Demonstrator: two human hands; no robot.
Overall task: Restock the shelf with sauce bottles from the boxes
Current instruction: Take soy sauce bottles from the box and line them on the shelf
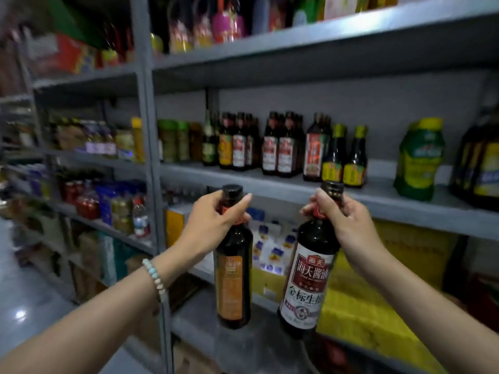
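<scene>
My left hand grips the neck of a dark sauce bottle with an orange label. In my right hand is a second dark sauce bottle with a red and white label, also held by the neck. Both bottles hang upright in front of the grey shelf, just below its front edge. On that shelf stand rows of matching dark sauce bottles toward the back, with bare shelf surface in front of them.
Two small yellow-capped bottles and a green and yellow jug stand to the right on the same shelf. A grey upright post is at the left. Yellow boxes fill the shelf below. The shelf above holds colourful packages.
</scene>
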